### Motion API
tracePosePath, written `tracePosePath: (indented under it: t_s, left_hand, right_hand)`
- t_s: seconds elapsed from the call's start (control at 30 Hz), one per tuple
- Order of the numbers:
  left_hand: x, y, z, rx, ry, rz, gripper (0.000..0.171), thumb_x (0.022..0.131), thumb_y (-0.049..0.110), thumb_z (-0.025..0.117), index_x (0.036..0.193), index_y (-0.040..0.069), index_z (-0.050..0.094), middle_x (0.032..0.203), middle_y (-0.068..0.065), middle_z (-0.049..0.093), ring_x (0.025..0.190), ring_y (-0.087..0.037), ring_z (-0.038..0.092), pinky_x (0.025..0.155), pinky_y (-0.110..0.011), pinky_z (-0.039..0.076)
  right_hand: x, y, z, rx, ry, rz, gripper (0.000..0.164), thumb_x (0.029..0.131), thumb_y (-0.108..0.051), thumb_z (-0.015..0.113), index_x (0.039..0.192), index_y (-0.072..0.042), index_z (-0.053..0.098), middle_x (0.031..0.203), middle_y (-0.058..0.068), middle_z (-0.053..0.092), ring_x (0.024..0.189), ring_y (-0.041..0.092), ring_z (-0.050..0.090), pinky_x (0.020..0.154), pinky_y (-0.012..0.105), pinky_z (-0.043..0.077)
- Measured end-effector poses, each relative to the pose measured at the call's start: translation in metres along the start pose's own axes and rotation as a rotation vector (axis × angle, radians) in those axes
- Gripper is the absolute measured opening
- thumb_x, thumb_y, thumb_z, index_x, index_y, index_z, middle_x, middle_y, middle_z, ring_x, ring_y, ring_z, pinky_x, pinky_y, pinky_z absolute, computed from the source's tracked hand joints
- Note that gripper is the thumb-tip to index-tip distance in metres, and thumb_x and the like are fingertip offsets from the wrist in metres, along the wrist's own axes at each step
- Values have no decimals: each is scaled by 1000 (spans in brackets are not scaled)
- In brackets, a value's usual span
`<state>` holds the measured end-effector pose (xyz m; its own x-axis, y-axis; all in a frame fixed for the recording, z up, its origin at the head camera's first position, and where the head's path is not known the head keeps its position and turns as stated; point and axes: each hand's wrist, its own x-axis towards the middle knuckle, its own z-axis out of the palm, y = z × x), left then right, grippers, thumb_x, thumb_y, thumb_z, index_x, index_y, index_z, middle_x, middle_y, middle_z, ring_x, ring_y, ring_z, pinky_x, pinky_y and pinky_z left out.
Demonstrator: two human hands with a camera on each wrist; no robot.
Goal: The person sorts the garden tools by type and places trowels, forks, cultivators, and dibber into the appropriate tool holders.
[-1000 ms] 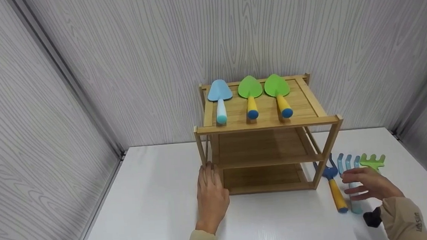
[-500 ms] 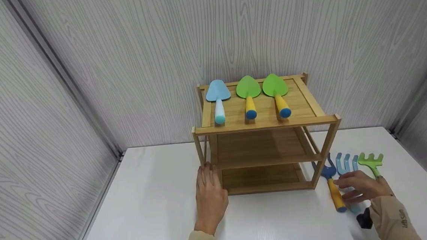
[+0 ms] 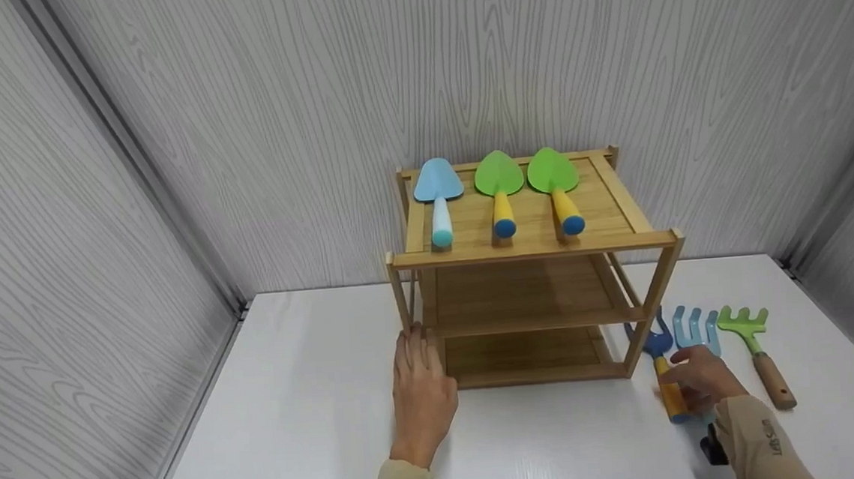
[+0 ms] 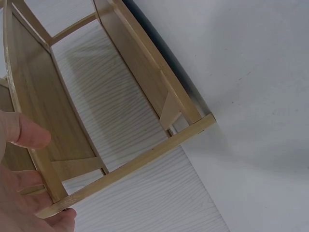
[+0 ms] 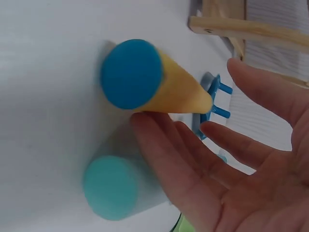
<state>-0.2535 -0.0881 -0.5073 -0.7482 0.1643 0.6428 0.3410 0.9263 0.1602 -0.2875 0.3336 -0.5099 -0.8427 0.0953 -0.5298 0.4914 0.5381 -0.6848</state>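
My left hand (image 3: 425, 405) holds the left front post of a three-tier wooden rack (image 3: 533, 248); in the left wrist view its thumb and fingers are at either side of the frame (image 4: 145, 158). Beside the rack's right side, my right hand (image 3: 703, 376) is at the yellow handle of a blue hand fork (image 3: 658, 343). In the right wrist view the fingers reach along the yellow handle (image 5: 176, 89), with the thumb apart from it. A light-blue hand rake (image 3: 696, 329) lies partly hidden under that hand; its turquoise handle end (image 5: 111, 187) shows there.
On the top tier lie a light-blue trowel (image 3: 438, 182) and two green trowels (image 3: 498, 174) with yellow handles. A green hand rake (image 3: 750, 329) with a wooden handle lies farthest right on the white table (image 3: 310, 398). Grey wood-grain panels (image 3: 314, 127) stand behind and at the sides.
My right hand has moved left from over the light-blue rake to the fork's yellow handle, uncovering the green rake's wooden handle. The left hand stays at the rack.
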Motion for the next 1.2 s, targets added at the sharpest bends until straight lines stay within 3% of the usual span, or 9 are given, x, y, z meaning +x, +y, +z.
tracePosePath:
  t_s: [0.27,0.7,0.93,1.2]
  left_hand:
    - [1,1,1,2,3,-9,61,85,3,67,140,-14,46,145,-30,43,137,-48,38,113,-53,36]
    - [0,2,0,25,2,-13,62,85,4,67,141,-13,46,144,-29,45,136,-48,40,112,-52,37]
    - [1,1,-1,30,-1,-13,62,84,4,67,140,-13,46,143,-29,45,136,-47,40,112,-52,37]
    - [0,3,-1,5,-28,-33,65,85,6,69,142,-12,44,146,-29,43,138,-47,37,114,-52,34]
  right_hand:
    - [3,1,8,-93,62,-38,57,88,-4,65,133,20,37,109,32,55,91,37,59,72,44,59]
    - [3,9,-3,104,-77,-15,74,92,-6,63,149,15,21,119,34,53,104,40,59,89,53,54]
    - [-1,15,-6,217,-164,-31,82,88,-3,65,154,11,18,114,20,55,92,25,61,84,40,54]
    - [-11,30,-4,277,-155,-90,80,89,3,61,153,14,14,129,31,50,89,20,67,82,39,58]
